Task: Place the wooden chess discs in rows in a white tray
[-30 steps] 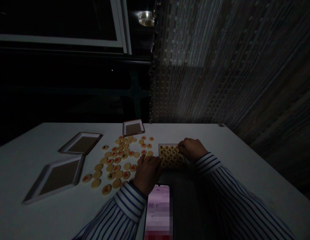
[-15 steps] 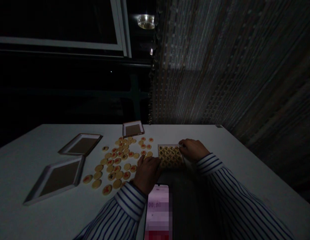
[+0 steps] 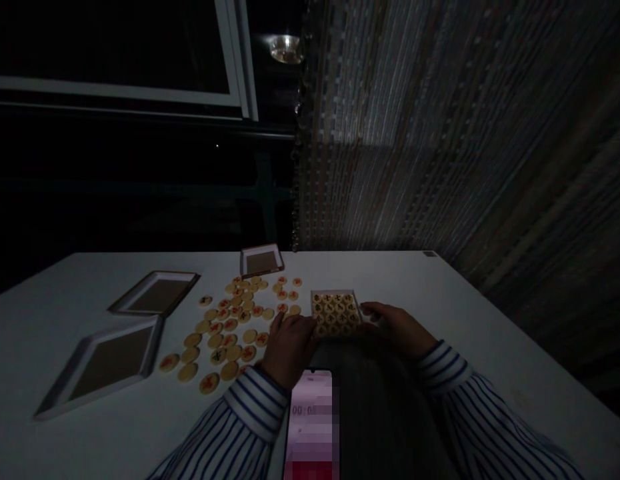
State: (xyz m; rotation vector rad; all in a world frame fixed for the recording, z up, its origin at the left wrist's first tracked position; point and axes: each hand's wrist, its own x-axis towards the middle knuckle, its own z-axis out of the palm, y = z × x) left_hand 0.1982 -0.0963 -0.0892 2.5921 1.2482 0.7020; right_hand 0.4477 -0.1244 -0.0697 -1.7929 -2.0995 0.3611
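A small shallow box (image 3: pixel 358 300) lies on the table, holding rows of round xiangqi pieces (image 3: pixel 340 308) with dark characters face up. My left hand (image 3: pixel 289 347) is closed at the box's near left edge, its thumb side against the wall. On the other side, my right hand (image 3: pixel 403 328) has its fingers stretched toward the box's right wall, with a gap between index finger and thumb. Its lower fingers are dark and hard to make out. Many loose xiangqi pieces (image 3: pixel 230 339) are scattered left of my left hand, some with red characters, some blank side up.
Two shallow trays (image 3: pixel 155 293) (image 3: pixel 149 360) stand at the left of the white table (image 3: pixel 490 347), and a smaller tray (image 3: pixel 261 260) at the back. A lit phone (image 3: pixel 310 427) lies at the near edge between my forearms. A bead curtain (image 3: pixel 380 133) hangs behind.
My right hand has moved from the box's far right corner down and nearer along its right side, its fingers straighter. My left hand stays at the box. The view has shifted slightly.
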